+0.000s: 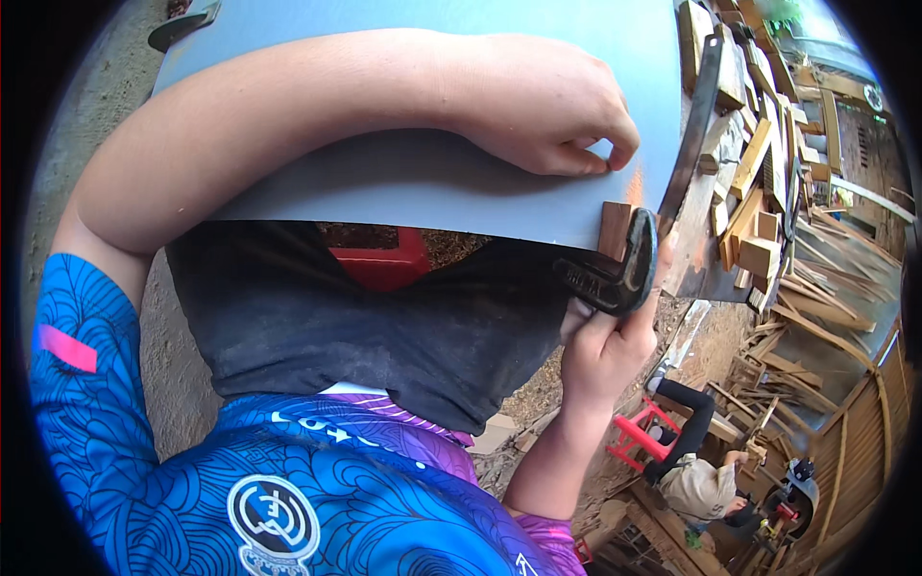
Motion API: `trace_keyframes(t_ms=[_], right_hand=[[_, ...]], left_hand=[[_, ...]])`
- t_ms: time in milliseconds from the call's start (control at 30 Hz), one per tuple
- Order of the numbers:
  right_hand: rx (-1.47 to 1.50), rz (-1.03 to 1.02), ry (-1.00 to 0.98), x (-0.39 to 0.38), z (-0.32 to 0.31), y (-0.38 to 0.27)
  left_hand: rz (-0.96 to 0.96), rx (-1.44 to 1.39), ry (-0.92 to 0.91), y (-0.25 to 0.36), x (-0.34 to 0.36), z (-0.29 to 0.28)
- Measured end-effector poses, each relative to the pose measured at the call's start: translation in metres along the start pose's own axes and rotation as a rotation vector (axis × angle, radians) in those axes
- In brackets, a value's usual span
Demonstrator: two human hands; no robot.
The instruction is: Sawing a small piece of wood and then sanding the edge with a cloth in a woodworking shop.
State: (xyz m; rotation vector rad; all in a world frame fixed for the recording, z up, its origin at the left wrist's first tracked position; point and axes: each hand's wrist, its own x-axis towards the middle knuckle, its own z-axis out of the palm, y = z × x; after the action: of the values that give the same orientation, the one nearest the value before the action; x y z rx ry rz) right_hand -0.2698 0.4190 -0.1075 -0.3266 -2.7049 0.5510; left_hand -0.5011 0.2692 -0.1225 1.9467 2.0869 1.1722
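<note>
My left arm reaches across the blue-grey board (365,187) in front of me. On it rests my left hand (562,110), its fingers curled and the thumb and forefinger nearly meeting in a pinch; anything between the tips is too small to make out. A black C-clamp (634,274) sits at the board's near right edge, against a small brown wood block (614,228). Below that edge, my right hand (610,350) is closed around the lower part of the clamp, forefinger stretched up beside it. The clamp's screw is mostly hidden. Orange sawdust (635,182) lies by my left fingertips.
A long dark metal strip (693,125) runs along the board's right side. Beyond it are piled wood offcuts (754,163). A red stool (384,261) shows under the board. Farther right, another person (696,490) sits low beside a second red stool (645,430).
</note>
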Motion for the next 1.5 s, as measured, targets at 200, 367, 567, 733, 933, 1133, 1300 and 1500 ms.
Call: trace_keyframes(t_ms=[200, 367, 567, 733, 933, 1133, 1300, 1500], right_hand=[[0.0, 0.073, -0.143, -0.078, -0.037, -0.019], [0.117, 0.029, 0.029, -0.037, 0.006, -0.001], [0.07, 0.107, -0.056, -0.025, -0.002, -0.006], [0.202, 0.079, -0.073, -0.083, -0.016, 0.002], [0.262, 0.122, 0.043, -0.025, 0.023, 0.012], [0.252, 0.02, 0.04, -0.074, 0.008, 0.008], [0.237, 0.039, 0.114, -0.071, 0.019, 0.014], [0.237, -0.046, 0.206, -0.025, 0.033, 0.013]], left_hand=[[-0.032, 0.009, -0.034, 0.001, -0.003, -0.002], [0.018, 0.053, 0.035, 0.0, 0.005, 0.005], [0.0, -0.043, -0.151, -0.005, 0.003, -0.006], [-0.069, -0.066, -0.213, 0.001, 0.011, -0.011], [-0.114, -0.031, -0.212, 0.013, 0.014, -0.017], [-0.014, 0.129, -0.043, 0.011, 0.006, -0.004], [-0.079, 0.139, -0.081, 0.021, 0.015, -0.004], [-0.078, 0.135, -0.075, 0.01, 0.008, -0.003]])
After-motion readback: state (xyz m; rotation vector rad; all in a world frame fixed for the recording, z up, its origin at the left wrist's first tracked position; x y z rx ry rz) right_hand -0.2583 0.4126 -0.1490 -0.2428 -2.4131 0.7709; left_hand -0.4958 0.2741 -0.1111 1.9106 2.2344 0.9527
